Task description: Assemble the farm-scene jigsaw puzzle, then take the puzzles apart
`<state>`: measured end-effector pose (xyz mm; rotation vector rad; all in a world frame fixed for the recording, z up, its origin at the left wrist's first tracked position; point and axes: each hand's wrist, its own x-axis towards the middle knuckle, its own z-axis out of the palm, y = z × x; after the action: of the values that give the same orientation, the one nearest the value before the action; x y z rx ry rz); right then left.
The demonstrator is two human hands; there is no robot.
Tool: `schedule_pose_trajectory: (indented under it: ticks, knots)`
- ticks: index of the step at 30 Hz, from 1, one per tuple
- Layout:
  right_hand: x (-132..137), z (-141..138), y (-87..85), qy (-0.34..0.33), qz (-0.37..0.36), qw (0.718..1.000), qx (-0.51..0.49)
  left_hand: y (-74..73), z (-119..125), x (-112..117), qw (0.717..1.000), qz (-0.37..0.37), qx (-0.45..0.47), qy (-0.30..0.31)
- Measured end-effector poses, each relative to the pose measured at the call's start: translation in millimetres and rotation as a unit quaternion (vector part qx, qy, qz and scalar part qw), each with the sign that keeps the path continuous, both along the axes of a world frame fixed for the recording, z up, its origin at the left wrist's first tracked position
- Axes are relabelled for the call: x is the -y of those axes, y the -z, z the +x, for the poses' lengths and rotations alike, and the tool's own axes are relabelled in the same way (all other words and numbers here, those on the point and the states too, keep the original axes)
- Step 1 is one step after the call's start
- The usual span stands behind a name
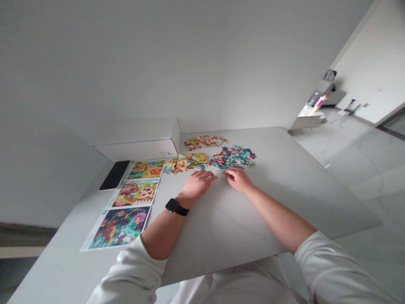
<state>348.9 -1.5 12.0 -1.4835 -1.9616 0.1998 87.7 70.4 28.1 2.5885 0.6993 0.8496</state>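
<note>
Three heaps of jigsaw puzzle pieces lie on the table in front of my hands. The teal, purple and red heap [236,157] is just beyond my right hand [238,179], whose thumb and fingers are pinched together near its front edge. Whatever is between those fingertips is too small to make out. My left hand [198,184], with a black watch [177,207] on its wrist, rests palm down in front of the yellow heap [186,162]. Its fingers are loosely bent and a little apart, with nothing visible in them. A red, yellow and green heap [205,142] sits farther back.
A printed sheet [109,202] with three colourful pictures lies at the left. A black phone [114,175] touches its upper left side. Behind stands a long white box [136,147] along the wall. The grey table's [316,198] right edge borders the floor.
</note>
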Motion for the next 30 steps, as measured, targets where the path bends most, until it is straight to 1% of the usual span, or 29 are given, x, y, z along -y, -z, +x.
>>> schedule_pose_trajectory:
  ticks: [1,2,4,7,10,12,15,17,19,21,25,27,30]
  knots:
    - [0.8,-0.5,2.3,0.008,0.007,1.0,-0.002,-0.7,3.4,2.3,0.998,0.05,-0.03,0.029]
    - [1.8,0.1,4.0,0.015,0.014,1.0,-0.001,-1.0,5.9,3.8,0.994,0.084,-0.048,0.041]
    - [3.9,3.4,6.4,0.026,0.023,0.999,0.005,0.0,7.6,4.5,0.991,0.112,-0.061,0.028]
    - [5.6,11.5,8.0,0.045,0.036,0.998,0.01,4.7,3.7,3.2,0.992,0.094,-0.079,0.015]
    - [3.6,28.3,6.6,0.081,0.053,0.995,0.016,9.2,0.0,3.8,0.992,0.064,-0.103,0.02]
    - [1.1,47.2,4.3,0.129,0.07,0.989,0.02,11.2,0.2,5.3,0.992,0.053,-0.115,0.027]
    - [-1.1,78.7,2.3,0.22,0.084,0.972,0.017,12.4,2.5,7.2,0.991,0.043,-0.124,0.036]
    - [-1.9,92.1,3.3,0.247,0.072,0.966,0.024,12.1,3.6,7.6,0.99,0.04,-0.126,0.043]
    - [-3.2,95.1,5.9,0.247,0.05,0.967,0.045,11.1,3.9,7.7,0.99,0.041,-0.127,0.052]
    - [-5.2,90.4,9.2,0.239,0.033,0.968,0.071,9.9,3.5,8.0,0.989,0.045,-0.129,0.058]
    - [-8.1,79.5,15.0,0.226,0.038,0.969,0.092,8.1,2.4,9.3,0.989,0.047,-0.128,0.061]
    - [-8.1,78.6,16.4,0.228,0.04,0.968,0.094,7.8,1.9,10.2,0.989,0.044,-0.123,0.067]
    - [-8.1,78.9,15.8,0.233,0.021,0.967,0.105,7.5,1.7,11.7,0.989,0.036,-0.119,0.074]
